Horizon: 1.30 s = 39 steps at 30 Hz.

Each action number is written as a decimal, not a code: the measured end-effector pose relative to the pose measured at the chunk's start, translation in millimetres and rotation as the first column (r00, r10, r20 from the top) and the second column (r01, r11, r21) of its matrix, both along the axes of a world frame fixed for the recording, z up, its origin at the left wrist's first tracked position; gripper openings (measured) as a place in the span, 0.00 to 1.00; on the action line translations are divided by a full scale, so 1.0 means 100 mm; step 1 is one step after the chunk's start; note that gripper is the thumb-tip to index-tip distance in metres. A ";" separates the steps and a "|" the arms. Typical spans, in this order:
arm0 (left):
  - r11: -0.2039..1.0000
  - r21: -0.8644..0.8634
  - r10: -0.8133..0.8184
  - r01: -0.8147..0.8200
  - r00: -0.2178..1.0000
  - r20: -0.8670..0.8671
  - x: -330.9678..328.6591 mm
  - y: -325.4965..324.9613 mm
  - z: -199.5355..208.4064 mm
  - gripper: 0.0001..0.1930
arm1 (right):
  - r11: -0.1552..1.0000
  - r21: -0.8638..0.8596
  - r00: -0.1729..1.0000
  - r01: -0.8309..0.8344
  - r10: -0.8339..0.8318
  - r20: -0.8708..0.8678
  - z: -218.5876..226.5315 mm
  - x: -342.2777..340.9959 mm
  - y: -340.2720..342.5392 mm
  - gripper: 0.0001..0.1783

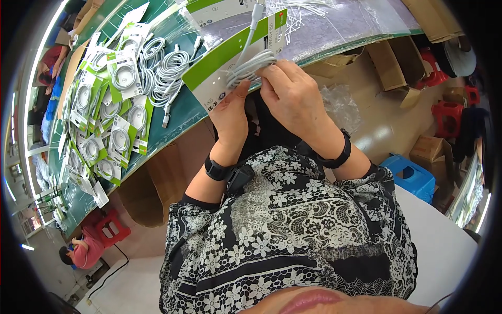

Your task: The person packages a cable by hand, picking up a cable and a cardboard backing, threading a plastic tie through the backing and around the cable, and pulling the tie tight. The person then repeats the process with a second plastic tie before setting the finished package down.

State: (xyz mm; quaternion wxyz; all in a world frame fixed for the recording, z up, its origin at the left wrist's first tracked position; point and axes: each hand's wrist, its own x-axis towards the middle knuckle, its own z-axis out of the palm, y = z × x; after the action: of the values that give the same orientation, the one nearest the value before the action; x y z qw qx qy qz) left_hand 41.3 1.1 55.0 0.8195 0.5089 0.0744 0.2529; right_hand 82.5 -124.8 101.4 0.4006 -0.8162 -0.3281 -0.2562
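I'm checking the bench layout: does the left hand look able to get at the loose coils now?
Probably not: the left hand is holding the card, though the loose coils look mostly uncovered nearby.

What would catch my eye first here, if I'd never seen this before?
Probably the upper centre, where the left hand holds a green-and-white card and the right hand grips a pale coiled cable against it. Next, the heap of carded cables on the green table at left, and the bold black-and-white flowered top filling the lower middle.
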 end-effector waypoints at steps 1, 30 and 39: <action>1.000 0.001 0.001 -0.001 1.000 0.002 -0.01 0.02 0.03 0.16 | 1.000 0.005 1.000 -0.010 0.010 -0.003 0.00 0.00 0.00 0.11; 0.853 0.512 0.069 -0.100 0.995 0.079 -0.17 0.02 0.14 0.13 | 0.996 0.071 0.989 -0.057 0.046 0.144 -0.01 -0.01 0.00 0.11; 0.888 0.447 0.071 -0.108 0.993 0.099 -0.17 -0.03 0.16 0.14 | 0.998 0.053 0.984 -0.017 0.007 0.180 0.02 -0.04 0.04 0.11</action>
State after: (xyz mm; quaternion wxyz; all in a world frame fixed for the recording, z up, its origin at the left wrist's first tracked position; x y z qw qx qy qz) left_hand 24.1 -2.0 71.1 0.6686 0.6708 0.0041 0.3209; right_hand 78.9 -120.5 103.8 0.3927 -0.7767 -0.3608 -0.3352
